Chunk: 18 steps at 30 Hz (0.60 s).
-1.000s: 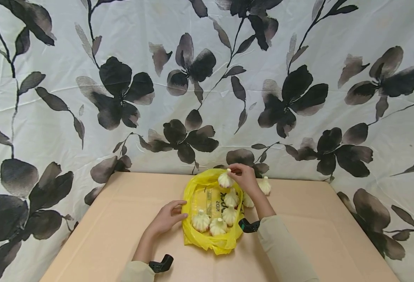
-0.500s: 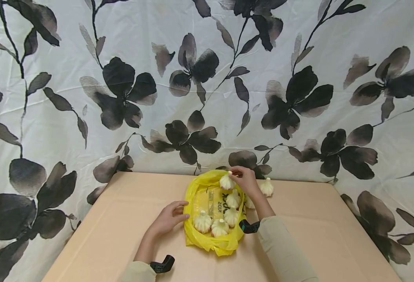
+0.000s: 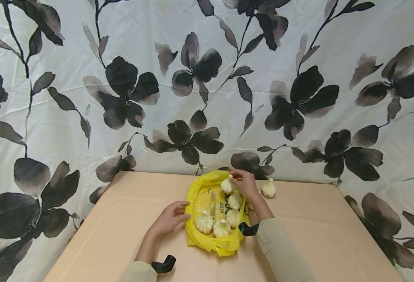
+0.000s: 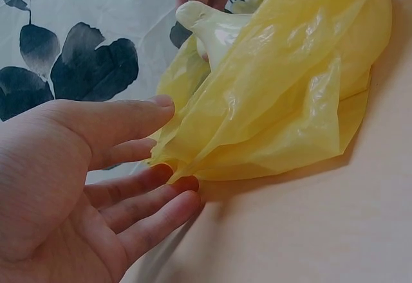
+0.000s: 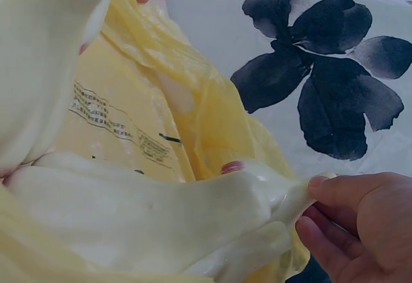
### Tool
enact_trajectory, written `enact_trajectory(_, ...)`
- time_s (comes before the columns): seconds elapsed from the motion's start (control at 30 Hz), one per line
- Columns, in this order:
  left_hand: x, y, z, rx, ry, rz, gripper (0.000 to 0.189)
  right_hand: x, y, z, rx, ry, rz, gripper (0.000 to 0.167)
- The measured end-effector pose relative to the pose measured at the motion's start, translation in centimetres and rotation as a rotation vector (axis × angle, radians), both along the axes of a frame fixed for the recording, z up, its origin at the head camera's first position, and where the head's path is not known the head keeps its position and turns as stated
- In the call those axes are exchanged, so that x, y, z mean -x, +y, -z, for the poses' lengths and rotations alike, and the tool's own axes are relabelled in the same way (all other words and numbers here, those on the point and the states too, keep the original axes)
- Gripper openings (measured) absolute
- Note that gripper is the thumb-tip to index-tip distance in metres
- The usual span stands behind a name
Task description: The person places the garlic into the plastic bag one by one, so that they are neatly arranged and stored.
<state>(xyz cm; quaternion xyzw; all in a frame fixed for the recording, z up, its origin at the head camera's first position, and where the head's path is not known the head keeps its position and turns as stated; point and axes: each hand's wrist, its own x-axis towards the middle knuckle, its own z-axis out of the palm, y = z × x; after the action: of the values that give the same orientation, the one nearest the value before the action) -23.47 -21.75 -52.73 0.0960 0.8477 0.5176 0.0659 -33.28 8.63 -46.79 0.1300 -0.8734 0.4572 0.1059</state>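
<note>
A yellow plastic bag (image 3: 212,247), its mouth spread wide, lies on the table with several garlic bulbs (image 3: 204,222) inside. My right hand (image 3: 244,184) pinches the stem of a garlic bulb (image 3: 227,186) at the bag's far side. In the right wrist view, the thumb and fingers close on that stem tip, and the bulb (image 5: 148,212) sits inside the bag's edge. My left hand (image 3: 169,217) is at the bag's left side. In the left wrist view, its fairly straight, spread fingers touch the yellow plastic (image 4: 290,103).
Another garlic bulb (image 3: 268,188) stands on the table right of the bag, beyond my right wrist. A further one is mostly hidden behind that wrist. Behind the table (image 3: 316,223) hangs a white cloth (image 3: 242,117) with dark flowers.
My right hand has lowered slightly with the garlic bulb, bringing it closer to the others in the bag. The left hand stays at the bag's side. The head view has shifted a little.
</note>
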Motion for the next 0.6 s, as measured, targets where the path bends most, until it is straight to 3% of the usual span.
enact_trajectory(0.6, 0.2, 0.0, 0.1, -0.001, -0.003, 0.007, 0.051, 0.3, 0.1, 2.1, -0.057, -0.019, -0.009, 0.023)
